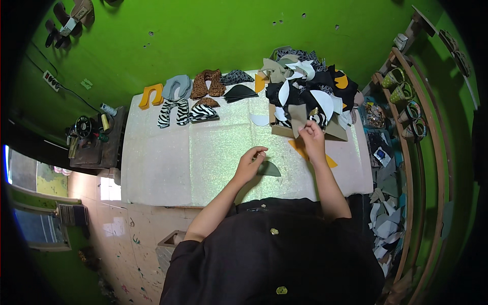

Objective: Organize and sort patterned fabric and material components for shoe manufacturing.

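Note:
My right hand (311,134) pinches the lower part of a grey-brown flat piece (297,118), a scrap of sheet material, in front of the heap. Closer to me, my left hand (250,163) is closed, thumb and forefinger almost together. From under its fingers sticks a grey-green half-moon piece (270,169), which it seems to hold; the contact is hidden. A yellow-orange piece (325,158) lies on the table beneath my right wrist. Beyond the right hand, a mixed heap of cut pieces (305,76) spills over a cardboard box (335,133).
Along the table's (157,168) far left lie stacks: orange (150,96), grey (177,87), leopard-print (207,84), zebra-print (174,113) and black (240,93). A white half-round piece (260,120) lies near the box. Left stands a machine (83,127); right, a wooden rack (406,147) with sandals.

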`<state>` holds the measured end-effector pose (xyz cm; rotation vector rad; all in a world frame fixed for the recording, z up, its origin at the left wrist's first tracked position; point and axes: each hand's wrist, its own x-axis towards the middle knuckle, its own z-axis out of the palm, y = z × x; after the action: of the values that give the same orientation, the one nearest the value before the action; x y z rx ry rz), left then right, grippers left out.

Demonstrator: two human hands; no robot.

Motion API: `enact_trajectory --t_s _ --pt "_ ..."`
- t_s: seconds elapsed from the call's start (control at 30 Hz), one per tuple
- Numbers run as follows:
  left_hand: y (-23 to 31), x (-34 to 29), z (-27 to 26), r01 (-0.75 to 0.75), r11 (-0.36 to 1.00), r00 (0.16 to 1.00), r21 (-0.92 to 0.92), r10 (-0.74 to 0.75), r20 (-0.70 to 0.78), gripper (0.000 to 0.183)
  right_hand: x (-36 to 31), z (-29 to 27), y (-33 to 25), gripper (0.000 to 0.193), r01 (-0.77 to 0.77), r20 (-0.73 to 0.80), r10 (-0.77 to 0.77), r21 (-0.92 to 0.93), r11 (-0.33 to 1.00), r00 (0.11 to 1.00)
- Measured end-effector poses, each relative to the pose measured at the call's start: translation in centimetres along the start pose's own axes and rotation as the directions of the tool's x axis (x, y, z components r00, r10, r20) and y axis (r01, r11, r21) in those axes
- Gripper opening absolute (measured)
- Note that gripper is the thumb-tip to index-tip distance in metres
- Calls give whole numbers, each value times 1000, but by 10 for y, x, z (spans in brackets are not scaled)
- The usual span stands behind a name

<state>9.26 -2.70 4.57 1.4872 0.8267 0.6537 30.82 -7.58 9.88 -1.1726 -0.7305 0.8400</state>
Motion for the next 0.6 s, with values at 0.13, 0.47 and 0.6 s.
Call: enact_trajectory --t_s 0.13,0.47,0.6 --pt "25 5 4 221 920 966 -323 -162 201 44 -27 5 9 12 271 159 -220 -623 734 962" --pt "33 11 12 150 965 974 -214 -107 201 46 -24 7 0 10 242 157 -202 -821 517 967" --pt "37 15 13 145 969 982 -199 -117 145 35 28 -17 8 16 -4 9 11 -542 840 1000"
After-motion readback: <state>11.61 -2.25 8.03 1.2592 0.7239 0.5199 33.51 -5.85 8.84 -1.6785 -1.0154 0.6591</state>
